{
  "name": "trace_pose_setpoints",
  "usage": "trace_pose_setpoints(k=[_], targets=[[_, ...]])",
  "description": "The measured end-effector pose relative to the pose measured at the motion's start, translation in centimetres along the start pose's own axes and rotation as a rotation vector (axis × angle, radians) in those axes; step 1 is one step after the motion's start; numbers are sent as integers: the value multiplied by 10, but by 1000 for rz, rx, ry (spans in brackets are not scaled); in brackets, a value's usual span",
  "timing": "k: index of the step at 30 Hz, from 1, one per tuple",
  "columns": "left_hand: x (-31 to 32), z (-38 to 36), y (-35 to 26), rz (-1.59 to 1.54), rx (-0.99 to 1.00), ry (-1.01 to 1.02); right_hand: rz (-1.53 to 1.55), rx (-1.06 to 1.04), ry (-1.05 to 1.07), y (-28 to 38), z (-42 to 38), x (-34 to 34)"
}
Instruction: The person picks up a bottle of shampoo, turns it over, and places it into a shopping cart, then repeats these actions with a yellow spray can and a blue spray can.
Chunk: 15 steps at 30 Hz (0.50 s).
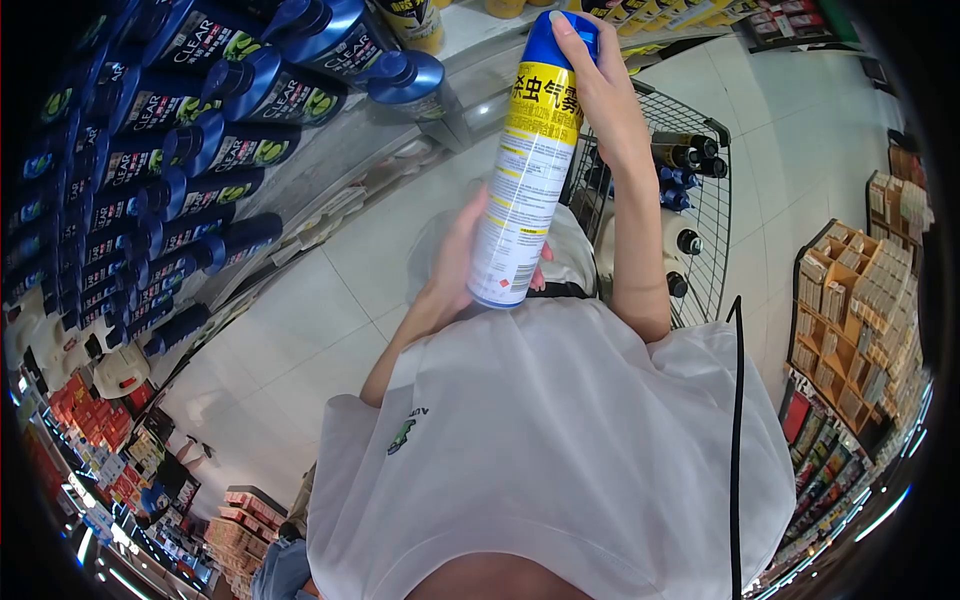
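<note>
A tall insecticide spray can (pixel 525 180) with a blue cap and a yellow and white label is held between both hands, tilted, in front of the chest. My right hand (pixel 608 95) is closed around the cap end, thumb lying across the blue cap (pixel 548 42). Lower down, my left hand (pixel 462 245) grips the can near its base. Its fingers pass behind the can, and some fingertips show on the far side. The printed text on the label faces the camera.
Shelves at left carry rows of blue shampoo bottles (pixel 245 135). More yellow-labelled cans (pixel 412 22) stand at the top. A black wire shopping cart (pixel 722 215) beyond my right arm holds white jugs (pixel 660 240) and dark bottles. Wooden display racks (pixel 850 320) stand at right.
</note>
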<state>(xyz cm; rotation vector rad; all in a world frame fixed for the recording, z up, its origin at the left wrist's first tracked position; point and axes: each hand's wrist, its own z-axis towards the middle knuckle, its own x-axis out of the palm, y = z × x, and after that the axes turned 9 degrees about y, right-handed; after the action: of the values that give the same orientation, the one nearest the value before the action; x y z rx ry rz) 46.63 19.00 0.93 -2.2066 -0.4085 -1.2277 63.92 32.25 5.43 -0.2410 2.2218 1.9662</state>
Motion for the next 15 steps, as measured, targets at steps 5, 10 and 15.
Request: trace_pose_setpoints(k=[5, 10, 15], targets=[[-1, -1, -3, -39, -1, 56, 71, -42, 73, 8, -5, 1], [-5, -1, -2, -88, -9, 93, 86, -45, 104, -2, 0, -1], [-13, -1, -1, -105, -14, 139, 68, -56, 98, -2, -2, -2]])
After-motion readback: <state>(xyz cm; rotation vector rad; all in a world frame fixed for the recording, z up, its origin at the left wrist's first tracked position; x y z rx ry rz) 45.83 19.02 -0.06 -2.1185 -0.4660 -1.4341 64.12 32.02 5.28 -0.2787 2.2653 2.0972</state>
